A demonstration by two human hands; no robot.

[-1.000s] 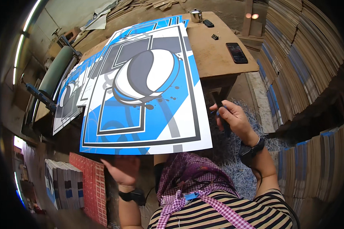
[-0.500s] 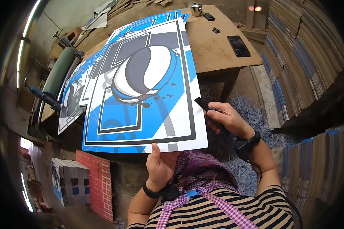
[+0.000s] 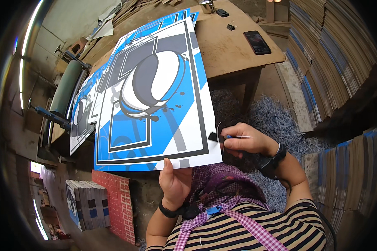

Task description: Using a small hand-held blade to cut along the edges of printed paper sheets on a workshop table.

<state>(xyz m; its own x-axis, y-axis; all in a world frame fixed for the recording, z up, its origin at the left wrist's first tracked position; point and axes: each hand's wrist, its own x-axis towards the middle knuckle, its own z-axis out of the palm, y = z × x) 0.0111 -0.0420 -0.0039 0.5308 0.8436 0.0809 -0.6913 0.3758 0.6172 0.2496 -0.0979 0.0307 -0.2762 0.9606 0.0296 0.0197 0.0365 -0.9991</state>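
A large printed sheet (image 3: 155, 96), blue, white and grey with a ball design, tilts up toward me over the table's near side. My left hand (image 3: 174, 184) pinches its near edge, thumb on top and fingers beneath. My right hand (image 3: 251, 140) is closed on a small black trimming tool (image 3: 214, 137), whose flat black end lies over the sheet's right margin near the lower right corner. A thin white strip (image 3: 218, 131) curls up beside the tool at that edge. A thin pale stick shape also shows at the right hand; its kind is unclear.
More printed sheets (image 3: 82, 111) lie at left beside a green roller machine (image 3: 67, 90). The brown table (image 3: 222, 46) holds a phone (image 3: 257, 42), a binder clip (image 3: 230, 27) and a metal cup (image 3: 207, 6). Shredded paper (image 3: 276, 121) covers floor at right, near tall board stacks (image 3: 326, 54).
My right hand and the tool have moved down the sheet's right edge toward the near corner. A thin strip now curls off there. The view has shifted slightly; my left hand keeps its grip.
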